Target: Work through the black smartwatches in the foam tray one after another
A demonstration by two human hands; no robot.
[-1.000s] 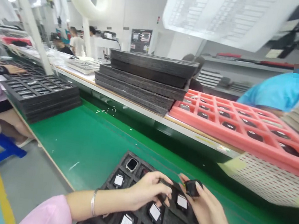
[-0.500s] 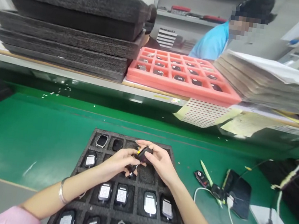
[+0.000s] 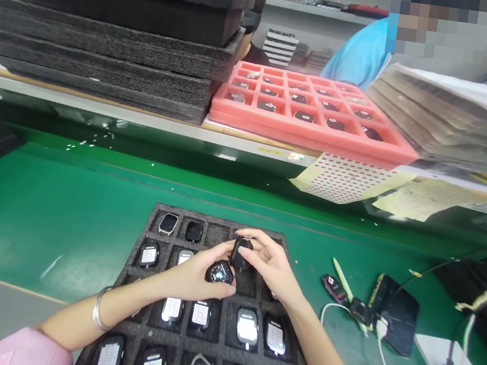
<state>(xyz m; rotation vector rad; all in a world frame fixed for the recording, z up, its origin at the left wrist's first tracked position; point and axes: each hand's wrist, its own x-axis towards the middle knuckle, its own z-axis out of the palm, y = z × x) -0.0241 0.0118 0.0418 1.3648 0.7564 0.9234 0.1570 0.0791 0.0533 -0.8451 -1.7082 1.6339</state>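
My left hand (image 3: 208,276) is closed around a round-faced smartwatch (image 3: 219,272) with a lit dial, its screen turned up. My right hand (image 3: 266,262) pinches a dark watch-like piece (image 3: 240,254) just above and to the right; its exact kind is hard to make out. Both hands are over a black foam tray (image 3: 177,341) with square compartments. Several square watch bodies with lit screens, such as a watch (image 3: 246,326), lie in the compartments. A silver-framed watch (image 3: 168,224) and a dark one (image 3: 194,231) sit in the far row.
Black foam trays (image 3: 110,39) are stacked on the shelf at left. Beside them are a pink foam tray (image 3: 307,137) holding several watches and a pile of sheets (image 3: 449,120). Cables, a green stick (image 3: 342,278) and a black device (image 3: 394,313) lie at right. A person (image 3: 359,54) is behind the shelf.
My hands have come slightly apart. The watch in my left hand now shows its lit round face, where before it was hidden. The camera view has shifted a little.
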